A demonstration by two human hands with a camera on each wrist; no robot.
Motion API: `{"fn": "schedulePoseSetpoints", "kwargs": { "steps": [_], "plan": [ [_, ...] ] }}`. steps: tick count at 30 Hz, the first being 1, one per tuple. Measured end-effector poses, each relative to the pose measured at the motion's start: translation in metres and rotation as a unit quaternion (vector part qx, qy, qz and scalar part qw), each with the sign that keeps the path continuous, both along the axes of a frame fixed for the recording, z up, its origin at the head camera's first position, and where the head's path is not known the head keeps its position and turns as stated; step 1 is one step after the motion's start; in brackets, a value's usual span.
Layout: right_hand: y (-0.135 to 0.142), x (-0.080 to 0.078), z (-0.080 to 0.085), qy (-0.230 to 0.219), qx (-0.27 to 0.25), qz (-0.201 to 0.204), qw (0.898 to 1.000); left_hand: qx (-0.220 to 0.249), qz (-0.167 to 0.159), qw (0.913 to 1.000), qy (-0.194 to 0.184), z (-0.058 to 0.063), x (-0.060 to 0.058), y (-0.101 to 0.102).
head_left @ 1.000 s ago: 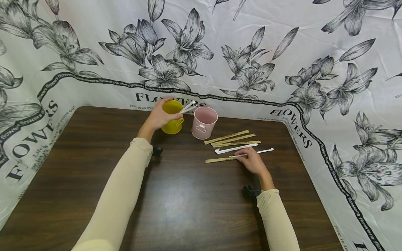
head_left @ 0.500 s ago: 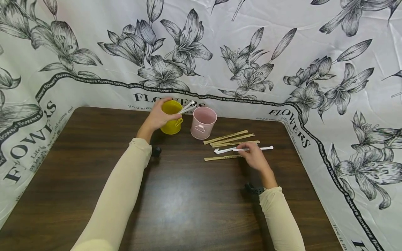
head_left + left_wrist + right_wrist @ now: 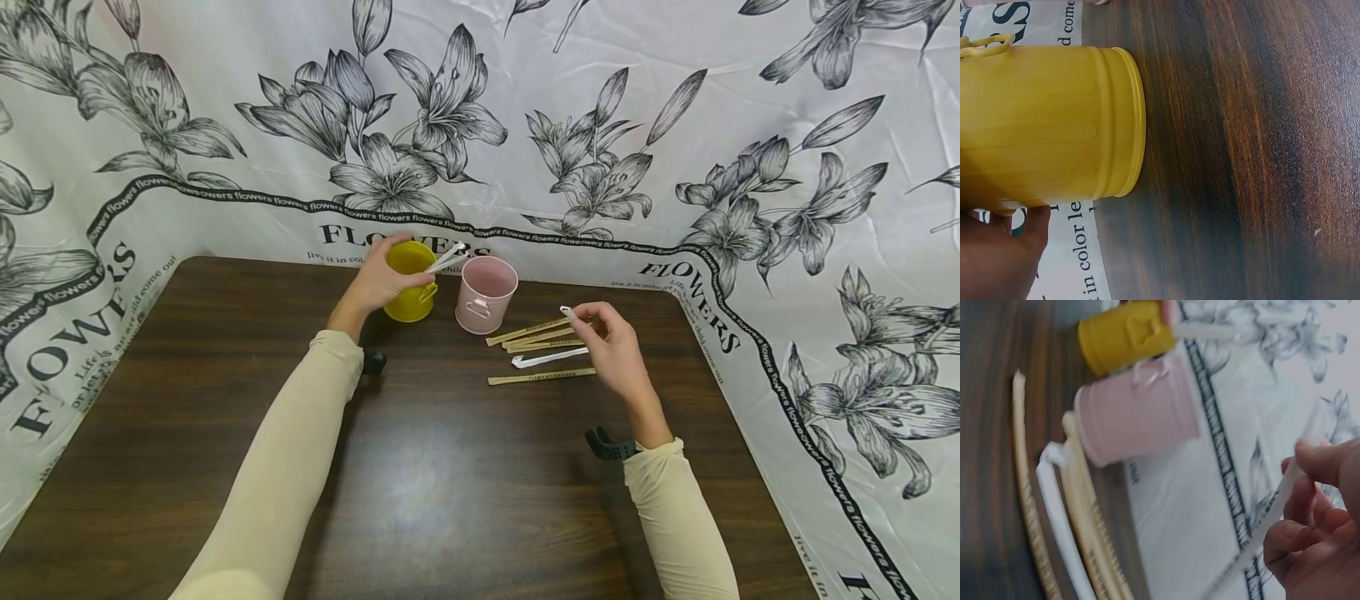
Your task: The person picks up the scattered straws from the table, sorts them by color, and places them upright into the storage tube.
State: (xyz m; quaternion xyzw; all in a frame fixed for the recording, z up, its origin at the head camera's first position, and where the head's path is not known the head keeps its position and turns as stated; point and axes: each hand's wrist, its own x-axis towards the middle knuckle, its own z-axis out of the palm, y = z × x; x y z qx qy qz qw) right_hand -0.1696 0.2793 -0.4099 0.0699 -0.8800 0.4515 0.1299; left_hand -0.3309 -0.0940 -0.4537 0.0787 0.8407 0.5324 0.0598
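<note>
My left hand (image 3: 375,281) holds the yellow metal bucket (image 3: 408,307) by its sides near the top, thumb in front and fingers behind. White paper-wrapped straws (image 3: 447,257) lean out over its rim. In the left wrist view the bucket's ribbed wall (image 3: 1035,112) fills the left side, with fingertips below it. My right hand (image 3: 618,348) pinches one white paper-wrapped straw (image 3: 1252,542) between thumb and fingers, raised above the table. Most of that straw is hidden by the hand in the head view. Right of the yellow bucket stands a pink bucket (image 3: 491,302) with a small handle.
Several tan paper-wrapped straws (image 3: 527,331) lie close together right of the pink bucket. In front of them are a white wrapped straw (image 3: 549,358) and another tan straw (image 3: 536,377). A flower-printed cloth (image 3: 585,167) hangs behind the dark wooden table (image 3: 450,483).
My right hand has picked the white straw up off the table, raising it back toward the buckets and turning it end-on. My left hand stays on the yellow bucket.
</note>
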Motion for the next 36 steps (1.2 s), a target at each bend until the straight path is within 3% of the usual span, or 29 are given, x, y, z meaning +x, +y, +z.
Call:
{"fn": "schedulePoseSetpoints", "kwargs": {
  "steps": [8,13,20,26,32,36],
  "plan": [
    [-0.022,-0.002,0.028,0.038,-0.118,0.028,0.992,0.002,0.001,1.0000,0.004,0.001,-0.002,0.001],
    [-0.039,-0.007,0.043,0.062,-0.159,0.045,0.984,0.007,0.002,1.0000,-0.002,0.000,-0.001,0.001],
    [-0.065,-0.018,0.065,0.091,-0.257,0.066,0.960,0.011,0.000,0.9999,-0.006,0.000,0.000,0.001],
    [-0.087,-0.034,0.078,0.135,-0.310,0.075,0.938,0.015,0.001,0.9999,-0.008,0.000,0.001,0.001],
    [-0.106,-0.060,0.081,0.113,-0.371,0.057,0.920,0.013,0.002,0.9999,-0.009,0.000,0.002,0.000],
    [-0.119,-0.076,0.077,0.089,-0.373,0.049,0.922,0.014,0.000,0.9998,-0.012,0.002,0.002,-0.001]
  ]
}}
